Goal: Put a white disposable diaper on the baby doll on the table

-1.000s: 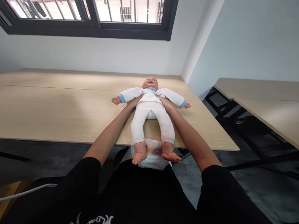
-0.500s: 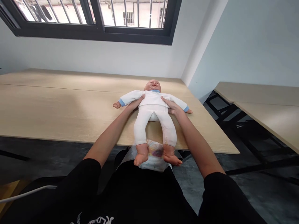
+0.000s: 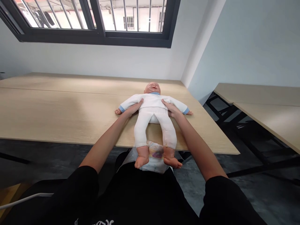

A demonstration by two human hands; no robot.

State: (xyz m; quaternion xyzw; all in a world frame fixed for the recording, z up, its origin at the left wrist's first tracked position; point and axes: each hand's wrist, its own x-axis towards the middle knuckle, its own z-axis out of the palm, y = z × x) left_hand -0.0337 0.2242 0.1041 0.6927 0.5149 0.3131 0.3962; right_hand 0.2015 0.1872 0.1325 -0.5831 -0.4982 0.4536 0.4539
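Note:
A baby doll [image 3: 152, 101] in a white top with blue collar and cuffs and white trousers lies on its back on the wooden table [image 3: 70, 118], head toward the wall. Its bare feet stick out past the front edge. My left hand [image 3: 136, 107] grips the doll's side under its arm, thumb on the top. On the other side my right hand [image 3: 170, 107] does the same, fingers tucked partly out of sight beneath the body. Below the doll's legs, a diaper [image 3: 156, 162] rests on my lap, partly hidden by the feet.
A barred window [image 3: 138, 18] is set in the wall behind the table. Another table [image 3: 262, 97] with black legs stands to the right, across a gap. A white cable [image 3: 30, 197] crosses the lower left.
The view has tilted slightly, so the scene sits a little lower. Both hands stay on the doll's sides; the left forearm has shifted slightly outward.

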